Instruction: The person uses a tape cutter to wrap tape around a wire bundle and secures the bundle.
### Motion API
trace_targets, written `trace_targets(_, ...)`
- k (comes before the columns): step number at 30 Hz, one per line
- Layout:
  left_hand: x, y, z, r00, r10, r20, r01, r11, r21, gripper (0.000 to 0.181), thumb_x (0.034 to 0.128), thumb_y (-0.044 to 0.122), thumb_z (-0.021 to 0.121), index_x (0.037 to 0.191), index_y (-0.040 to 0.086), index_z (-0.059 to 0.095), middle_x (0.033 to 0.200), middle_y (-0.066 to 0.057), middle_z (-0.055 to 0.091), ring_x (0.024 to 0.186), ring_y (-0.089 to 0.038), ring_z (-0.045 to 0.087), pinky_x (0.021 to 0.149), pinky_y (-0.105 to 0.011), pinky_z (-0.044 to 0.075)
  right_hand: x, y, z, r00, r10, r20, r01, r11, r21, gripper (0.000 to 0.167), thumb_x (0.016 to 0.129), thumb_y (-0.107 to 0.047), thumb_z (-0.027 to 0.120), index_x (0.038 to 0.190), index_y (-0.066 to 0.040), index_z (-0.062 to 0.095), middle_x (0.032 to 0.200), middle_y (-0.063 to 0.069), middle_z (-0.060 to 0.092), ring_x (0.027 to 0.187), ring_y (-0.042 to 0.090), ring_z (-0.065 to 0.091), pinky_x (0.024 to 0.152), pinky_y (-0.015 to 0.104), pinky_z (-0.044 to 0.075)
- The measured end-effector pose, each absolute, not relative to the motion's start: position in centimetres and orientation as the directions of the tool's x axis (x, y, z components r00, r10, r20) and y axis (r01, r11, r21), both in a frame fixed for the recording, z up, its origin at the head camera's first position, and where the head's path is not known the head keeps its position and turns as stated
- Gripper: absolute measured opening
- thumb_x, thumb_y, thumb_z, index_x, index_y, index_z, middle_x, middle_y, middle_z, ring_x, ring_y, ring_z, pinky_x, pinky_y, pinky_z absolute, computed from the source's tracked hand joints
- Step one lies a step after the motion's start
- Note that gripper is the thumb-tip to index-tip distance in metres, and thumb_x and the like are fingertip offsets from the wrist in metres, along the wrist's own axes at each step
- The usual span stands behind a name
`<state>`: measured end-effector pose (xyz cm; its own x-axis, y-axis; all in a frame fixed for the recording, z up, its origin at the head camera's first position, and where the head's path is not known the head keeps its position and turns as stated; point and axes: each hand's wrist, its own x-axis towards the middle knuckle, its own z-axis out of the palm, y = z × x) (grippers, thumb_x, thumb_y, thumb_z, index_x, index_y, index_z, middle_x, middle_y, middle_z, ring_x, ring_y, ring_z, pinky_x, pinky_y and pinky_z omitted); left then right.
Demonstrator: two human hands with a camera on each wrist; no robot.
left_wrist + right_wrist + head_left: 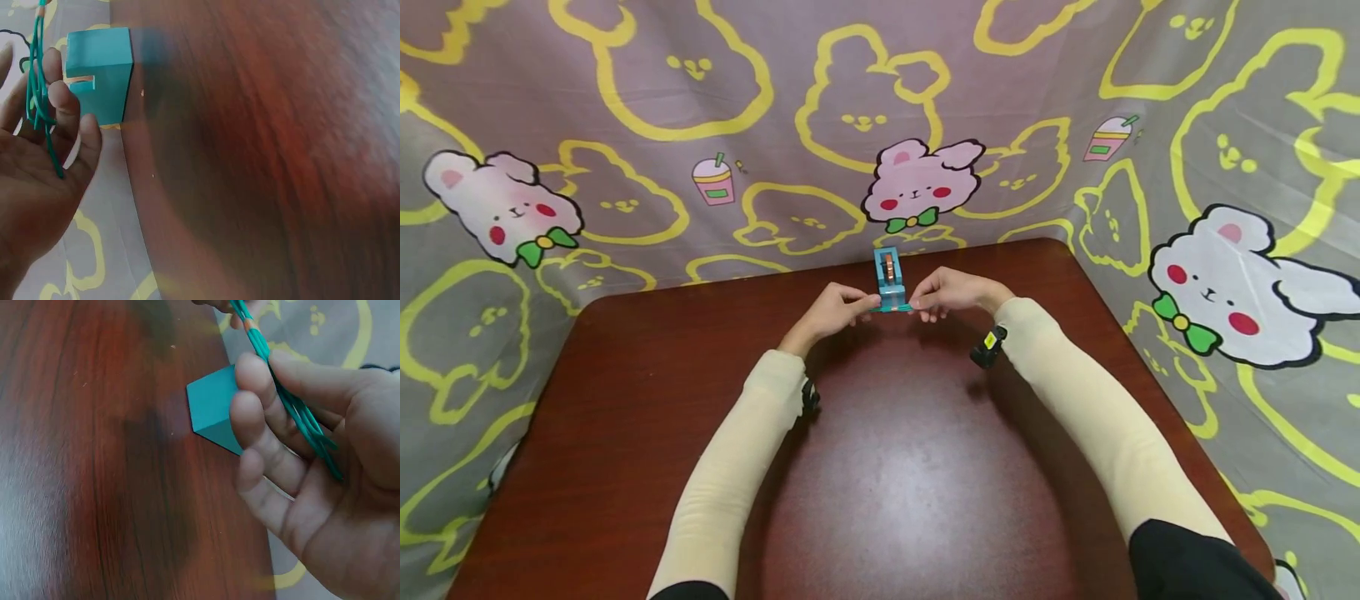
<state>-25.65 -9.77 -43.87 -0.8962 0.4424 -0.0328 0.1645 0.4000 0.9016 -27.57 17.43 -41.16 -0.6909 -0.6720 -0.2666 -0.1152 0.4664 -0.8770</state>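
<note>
A teal tape dispenser (891,276) with an orange-brown roll stands at the table's back edge. In front of it, a folded bundle of green cord (895,309) is stretched between both hands, with an orange band round its middle (251,325). My left hand (838,312) pinches the left end; in the left wrist view the cord's loops (39,94) lie across the curled fingers. My right hand (951,292) pinches the other end between thumb and forefinger, loose ends (312,434) lying over the palm. The dispenser's teal body (103,69) is just beyond the hands.
The dark red-brown table (880,467) reaches back to a patterned cloth (760,108) hanging behind and at both sides. A small black device (988,347) is strapped at the right wrist, another (810,397) at the left.
</note>
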Motion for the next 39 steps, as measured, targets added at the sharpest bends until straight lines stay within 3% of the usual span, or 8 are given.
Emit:
trace_targets(3, -26.0, -9.9, -43.7, -0.887, 0.438, -0.15, 0.045, 0.405, 0.913, 0.052, 0.1037, 0.046, 0.053, 0.109, -0.001, 0.075, 0.088, -0.018, 0.074, 0.071, -0.029, 0.062, 0.068, -0.044, 0.052, -27.1, 17.4, -41.0, -0.722, -0.661, -0.206, -0.215, 0.496, -0.841, 0.025, 0.101, -0.013, 0.063, 0.106, 0.009, 0.071, 0.079, 0.019, 0.07, 0.069, 0.023, 0.063, 0.07, 0.046, 0.054)
trace_targets(6, -26.5, -10.1, -43.9, -0.847, 0.433, -0.308, -0.116, 0.416, 0.902, 0.056, 0.107, 0.047, 0.043, 0.117, 0.0, 0.071, 0.086, -0.012, 0.074, 0.065, -0.02, 0.061, 0.068, -0.039, 0.053, -26.7, 17.3, -41.1, -0.739, -0.661, -0.131, -0.316, 0.511, -0.799, 0.021, 0.1, -0.01, 0.064, 0.106, 0.007, 0.073, 0.08, 0.021, 0.071, 0.071, 0.027, 0.064, 0.071, 0.044, 0.054)
trace_targets(11, -27.3, -10.5, -44.4, -0.744, 0.423, -0.518, -0.381, 0.369, 0.848, 0.05, 0.1071, 0.043, 0.046, 0.127, 0.0, 0.063, 0.084, -0.006, 0.072, 0.063, -0.017, 0.059, 0.068, -0.033, 0.053, -26.3, 17.3, -41.6, -0.762, -0.647, -0.04, -0.415, 0.534, -0.737, 0.019, 0.099, -0.009, 0.065, 0.106, 0.005, 0.075, 0.082, 0.02, 0.072, 0.074, 0.027, 0.064, 0.069, 0.033, 0.052)
trace_targets(15, -27.5, -10.5, -44.5, -0.694, 0.446, -0.565, -0.482, 0.295, 0.825, 0.05, 0.1057, 0.044, 0.05, 0.128, 0.0, 0.059, 0.079, -0.003, 0.065, 0.062, -0.016, 0.055, 0.065, -0.032, 0.051, -25.9, 17.2, -41.8, -0.78, -0.625, -0.011, -0.425, 0.543, -0.724, 0.019, 0.099, -0.011, 0.065, 0.106, 0.002, 0.077, 0.085, 0.02, 0.072, 0.075, 0.022, 0.062, 0.069, 0.032, 0.05)
trace_targets(28, -27.6, -10.2, -44.0, -0.695, 0.5, -0.517, -0.443, 0.269, 0.855, 0.042, 0.1033, 0.024, 0.06, 0.131, -0.008, 0.061, 0.073, 0.002, 0.058, 0.061, -0.011, 0.051, 0.058, -0.028, 0.047, -25.8, 17.5, -41.6, -0.796, -0.605, 0.014, -0.427, 0.545, -0.721, 0.017, 0.098, -0.011, 0.067, 0.106, 0.001, 0.077, 0.085, 0.02, 0.072, 0.073, 0.02, 0.059, 0.066, 0.031, 0.047)
trace_targets(34, -27.2, -10.1, -43.5, -0.766, 0.454, -0.454, -0.364, 0.276, 0.89, 0.032, 0.0995, 0.022, 0.067, 0.121, -0.002, 0.068, 0.073, 0.0, 0.061, 0.06, -0.01, 0.051, 0.058, -0.028, 0.049, -26.3, 17.6, -41.4, -0.802, -0.597, 0.004, -0.39, 0.519, -0.761, 0.019, 0.1, -0.015, 0.065, 0.104, -0.001, 0.077, 0.086, 0.02, 0.072, 0.08, 0.035, 0.065, 0.073, 0.038, 0.053)
trace_targets(39, -26.7, -10.0, -43.5, -0.833, 0.395, -0.388, -0.278, 0.307, 0.91, 0.029, 0.0952, 0.022, 0.073, 0.115, 0.002, 0.073, 0.073, -0.003, 0.064, 0.06, -0.012, 0.052, 0.057, -0.028, 0.051, -26.7, 17.7, -41.8, -0.862, -0.501, -0.075, -0.219, 0.501, -0.837, 0.035, 0.103, -0.03, 0.06, 0.104, 0.002, 0.075, 0.09, 0.025, 0.071, 0.085, 0.041, 0.065, 0.081, 0.054, 0.052)
